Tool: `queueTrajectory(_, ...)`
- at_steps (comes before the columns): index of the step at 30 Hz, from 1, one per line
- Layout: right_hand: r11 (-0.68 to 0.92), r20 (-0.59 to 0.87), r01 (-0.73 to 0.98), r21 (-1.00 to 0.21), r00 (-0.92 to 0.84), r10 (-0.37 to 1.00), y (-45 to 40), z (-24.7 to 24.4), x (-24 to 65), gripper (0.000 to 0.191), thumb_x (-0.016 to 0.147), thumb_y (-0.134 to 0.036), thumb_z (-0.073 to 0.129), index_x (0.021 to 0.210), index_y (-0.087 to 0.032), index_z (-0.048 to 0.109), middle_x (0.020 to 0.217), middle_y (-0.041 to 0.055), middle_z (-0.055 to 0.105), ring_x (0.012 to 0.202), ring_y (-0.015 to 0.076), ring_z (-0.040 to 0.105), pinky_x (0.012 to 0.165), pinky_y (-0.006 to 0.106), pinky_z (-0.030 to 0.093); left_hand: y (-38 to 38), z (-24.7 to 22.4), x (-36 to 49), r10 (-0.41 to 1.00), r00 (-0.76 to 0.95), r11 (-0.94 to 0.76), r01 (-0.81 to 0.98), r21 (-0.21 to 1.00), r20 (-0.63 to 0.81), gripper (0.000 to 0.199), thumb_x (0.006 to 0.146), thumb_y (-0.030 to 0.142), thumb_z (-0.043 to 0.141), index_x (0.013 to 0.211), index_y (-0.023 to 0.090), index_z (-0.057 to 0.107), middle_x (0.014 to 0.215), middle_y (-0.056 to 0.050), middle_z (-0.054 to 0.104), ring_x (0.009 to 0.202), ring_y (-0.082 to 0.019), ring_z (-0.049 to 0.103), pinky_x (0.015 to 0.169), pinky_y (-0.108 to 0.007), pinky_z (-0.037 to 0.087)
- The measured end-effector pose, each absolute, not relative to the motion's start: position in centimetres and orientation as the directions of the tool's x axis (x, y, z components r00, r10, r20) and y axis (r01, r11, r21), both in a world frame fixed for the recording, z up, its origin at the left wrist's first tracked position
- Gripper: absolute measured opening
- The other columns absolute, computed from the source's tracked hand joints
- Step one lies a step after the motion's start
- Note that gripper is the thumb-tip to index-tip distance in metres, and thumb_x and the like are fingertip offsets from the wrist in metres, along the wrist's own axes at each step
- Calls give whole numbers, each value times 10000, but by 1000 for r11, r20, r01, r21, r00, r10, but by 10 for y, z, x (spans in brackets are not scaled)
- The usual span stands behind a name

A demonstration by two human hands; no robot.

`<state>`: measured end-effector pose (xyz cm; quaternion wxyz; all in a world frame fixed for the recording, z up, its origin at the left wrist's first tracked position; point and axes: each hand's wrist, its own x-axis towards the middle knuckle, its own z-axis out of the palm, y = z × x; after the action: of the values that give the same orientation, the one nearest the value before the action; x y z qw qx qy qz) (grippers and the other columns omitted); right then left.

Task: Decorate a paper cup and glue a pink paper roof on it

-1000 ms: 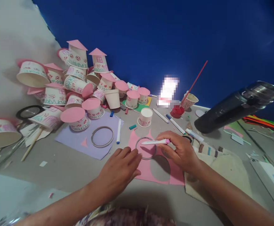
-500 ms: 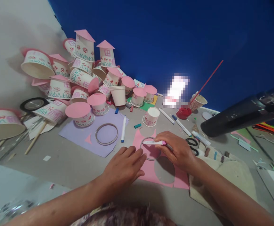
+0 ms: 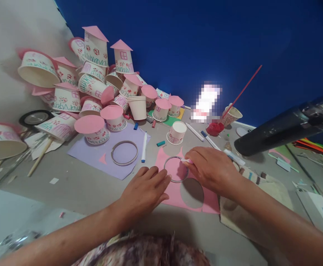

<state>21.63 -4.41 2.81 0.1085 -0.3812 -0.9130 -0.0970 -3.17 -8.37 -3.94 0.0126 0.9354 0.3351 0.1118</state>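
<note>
A pink paper sheet (image 3: 175, 199) lies on the table in front of me, with a round hole cut in it. On it a thin grey ring (image 3: 164, 165) lies flat. My left hand (image 3: 147, 188) rests palm down, fingers flat and loosely bent, fingertips at the ring's left edge. My right hand (image 3: 214, 166) pinches a white marker (image 3: 185, 160) with a pinkish end at the ring's upper right edge; most of the marker is hidden by the hand. Just beyond stands a white paper cup (image 3: 176, 133), upside down, with pink drawing.
Left, decorated paper cups (image 3: 96, 53) with pink roofs form a pile. A second ring (image 3: 124, 163) lies on purple paper (image 3: 94, 164) near a blue-tipped marker (image 3: 144, 147). Right are a dark bottle (image 3: 283, 127), a beige cloth (image 3: 250, 207) and a red-topped stick (image 3: 215, 128).
My right hand has turned over the marker, which now points more toward me and shows less of its length. The left hand stays at the ring. The whole view has shifted slightly.
</note>
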Motion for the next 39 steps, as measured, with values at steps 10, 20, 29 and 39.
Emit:
queueTrajectory(10, 662, -177, 734, 151, -639, 749, -34, 62, 186, 242, 1048, -275, 472, 921, -179, 655, 841, 94, 732, 687, 228, 637, 580, 368, 139, -84, -40, -32, 628, 748, -776, 624, 95, 216, 393, 946, 408, 762, 1230, 174, 624, 1148, -67, 712, 1014, -270, 588, 806, -413, 338)
queueTrajectory(20, 516, -141, 825, -231, -553, 821, -25, 51, 191, 274, 1023, -303, 460, 771, -208, 513, 704, 9, 575, 636, 153, 408, 629, 328, 221, -85, -37, -29, 632, 748, -771, 633, 69, 204, 401, 923, 405, 791, 1214, 180, 632, 1164, -54, 739, 1006, -272, 611, 813, -418, 350)
queueTrajectory(29, 426, -76, 785, -450, -509, 858, -19, 40, 205, 269, 978, -303, 523, 728, -220, 469, 643, -29, 518, 613, 135, 387, 632, 310, 248, -86, -38, -28, 637, 739, -763, 645, 45, 219, 370, 861, 402, 857, 1054, 166, 647, 1177, -72, 751, 1007, -260, 646, 809, -421, 379)
queueTrajectory(39, 389, -19, 695, -605, -501, 865, -13, 30, 201, 273, 961, -306, 537, 708, -220, 480, 652, -34, 534, 621, 130, 416, 643, 295, 293, -87, -41, -29, 627, 720, -766, 639, 67, 298, 328, 873, 352, 850, 1067, 166, 662, 1193, -89, 764, 1046, -272, 654, 842, -438, 389)
